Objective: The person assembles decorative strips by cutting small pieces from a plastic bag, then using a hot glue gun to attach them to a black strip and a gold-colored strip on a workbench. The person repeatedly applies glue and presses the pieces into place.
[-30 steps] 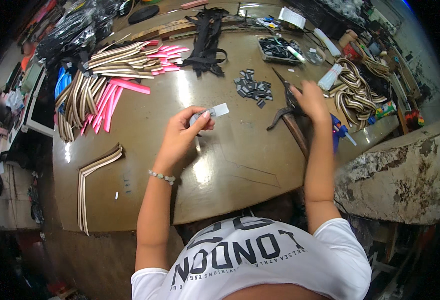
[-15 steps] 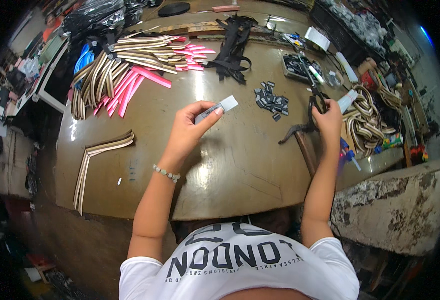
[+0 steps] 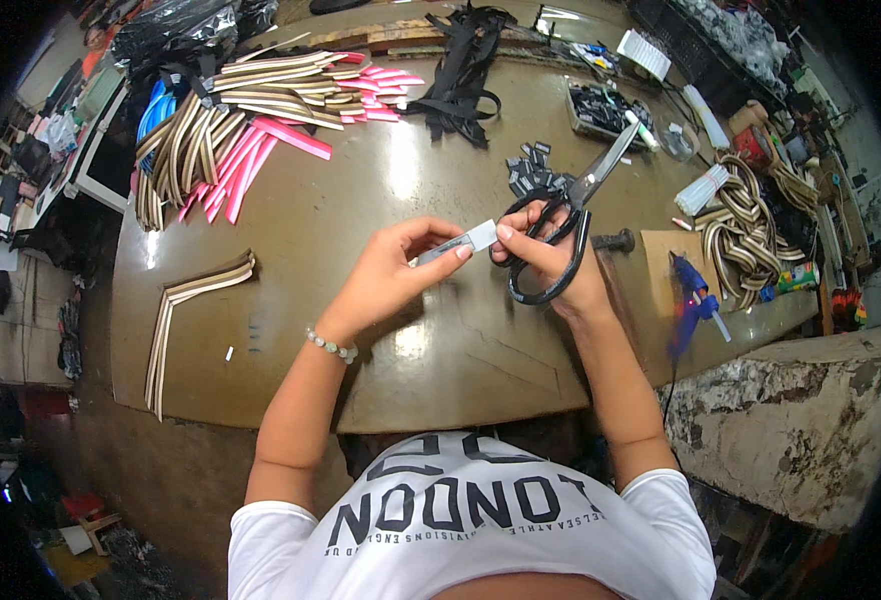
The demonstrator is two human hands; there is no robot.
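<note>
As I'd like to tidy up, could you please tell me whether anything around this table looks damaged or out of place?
The pale block at lower right looks damaged: its surface is patchy and dark-stained. A small white piece lies alone right of the bent strips, like a stray scrap.

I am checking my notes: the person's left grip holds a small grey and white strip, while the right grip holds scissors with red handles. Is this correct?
Only the colour is wrong: the head view shows that the scissors have black handles, not red. The right grip does hold them, and the left grip holds the small grey and white strip.
</note>
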